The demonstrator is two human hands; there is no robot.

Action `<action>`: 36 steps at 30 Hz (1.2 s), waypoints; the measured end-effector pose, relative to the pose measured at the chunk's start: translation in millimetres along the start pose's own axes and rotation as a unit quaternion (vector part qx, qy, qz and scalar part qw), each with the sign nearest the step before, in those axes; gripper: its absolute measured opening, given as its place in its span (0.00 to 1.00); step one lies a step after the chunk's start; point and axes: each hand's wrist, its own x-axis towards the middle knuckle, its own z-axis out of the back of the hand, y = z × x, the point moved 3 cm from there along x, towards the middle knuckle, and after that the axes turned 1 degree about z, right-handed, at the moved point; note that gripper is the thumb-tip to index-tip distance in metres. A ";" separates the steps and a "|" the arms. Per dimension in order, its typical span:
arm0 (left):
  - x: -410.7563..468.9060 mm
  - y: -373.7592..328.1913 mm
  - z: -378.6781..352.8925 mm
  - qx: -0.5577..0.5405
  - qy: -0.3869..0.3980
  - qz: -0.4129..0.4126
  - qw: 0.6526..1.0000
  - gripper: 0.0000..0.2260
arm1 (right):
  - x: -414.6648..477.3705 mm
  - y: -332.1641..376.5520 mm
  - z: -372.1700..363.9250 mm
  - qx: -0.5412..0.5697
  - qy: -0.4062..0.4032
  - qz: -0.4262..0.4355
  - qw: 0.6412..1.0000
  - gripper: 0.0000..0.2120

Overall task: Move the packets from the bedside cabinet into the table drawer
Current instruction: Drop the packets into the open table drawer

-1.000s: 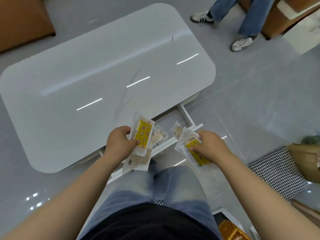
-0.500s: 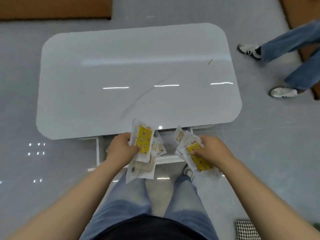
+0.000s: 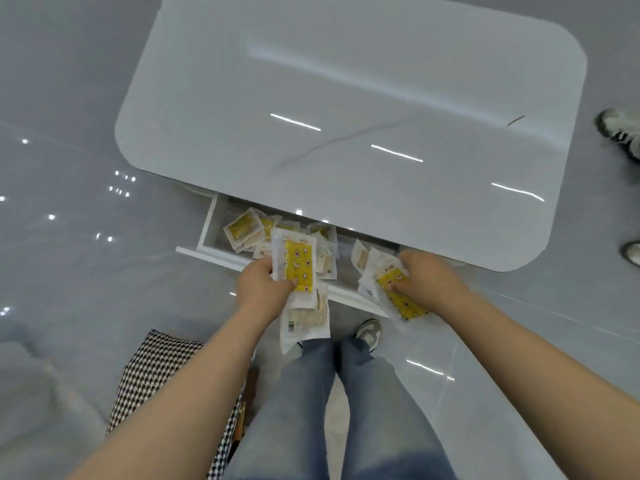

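The glossy grey floor is filling most of the view and is reflecting small ceiling lights. The white counter, with rounded corners, is standing on it ahead of the person, whose legs in blue jeans are showing below. A black-and-white houndstooth fabric item is lying on the floor just beside the left forearm. The white drawer is standing open under the near edge of the counter, and a loose pile of packets with yellow labels is lying inside it at the left end. The left hand is grasping a left bundle of packets, with the thumb pressing on the yellow label of the top packet, and is holding it over the front wall of the drawer. The right hand is grasping a right bundle of packets, with the fingers curling around it, near the right part of the drawer front. Another person's light shoes are showing at the right edge. A thin brown sliver is lying on the counter.
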 end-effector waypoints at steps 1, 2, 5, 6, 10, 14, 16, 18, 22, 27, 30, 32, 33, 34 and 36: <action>4.3 4.4 -2.1 -0.005 -0.002 0.012 1.000 0.10 | 8.4 0.1 -5.7 -0.002 0.007 0.003 1.000 0.07; 9.4 8.4 -3.7 -0.009 -0.005 0.023 1.000 0.10 | 17.1 0.3 -12.0 -0.003 0.017 0.003 1.000 0.09; 30.6 22.7 -9.3 -0.023 -0.018 0.048 0.998 0.09 | 45.0 1.0 -30.9 -0.023 0.035 0.002 0.999 0.11; 39.5 27.5 -12.5 -0.027 -0.022 0.052 0.998 0.09 | 54.7 0.2 -36.9 -0.030 0.036 0.003 0.999 0.11; 75.7 52.2 -30.3 -0.046 -0.038 0.070 0.996 0.09 | 93.9 -3.9 -62.8 -0.059 0.035 0.009 0.998 0.12; 109.1 76.5 -53.6 -0.082 -0.063 0.079 0.992 0.08 | 131.7 -8.7 -91.4 -0.063 0.035 0.010 0.997 0.13; 124.1 84.9 -67.3 -0.093 -0.068 0.074 0.991 0.09 | 148.9 -11.4 -106.4 -0.059 0.035 0.010 0.998 0.14; 139.7 92.1 -82.1 -0.097 -0.067 0.071 0.990 0.09 | 165.3 -15.3 -122.0 -0.055 0.032 0.008 0.998 0.16; 170.2 103.7 -110.5 -0.128 -0.072 0.080 0.986 0.09 | 194.9 -24.6 -148.8 -0.081 0.035 0.009 0.996 0.16; 200.2 117.0 -140.8 -0.150 -0.072 0.092 0.982 0.10 | 220.8 -34.9 -174.5 -0.080 0.045 -0.004 0.996 0.16; 215.9 124.2 -155.8 -0.158 -0.069 0.095 0.980 0.11 | 233.4 -40.3 -186.1 -0.081 0.059 0.003 0.995 0.17; 225.9 128.2 -163.9 -0.149 -0.070 0.097 0.982 0.12 | 240.7 -43.5 -190.7 -0.084 0.065 0.012 0.994 0.19; 231.0 129.8 -167.6 -0.144 -0.072 0.098 0.982 0.12 | 244.7 -45.7 -193.0 -0.084 0.065 0.014 0.994 0.20; 235.9 131.3 -170.9 -0.141 -0.073 0.096 0.983 0.12 | 248.6 -48.0 -195.2 -0.081 0.066 0.013 0.994 0.20; 245.2 134.7 -176.3 -0.144 -0.078 0.092 0.982 0.12 | 256.3 -53.2 -200.1 -0.074 0.070 0.007 0.995 0.20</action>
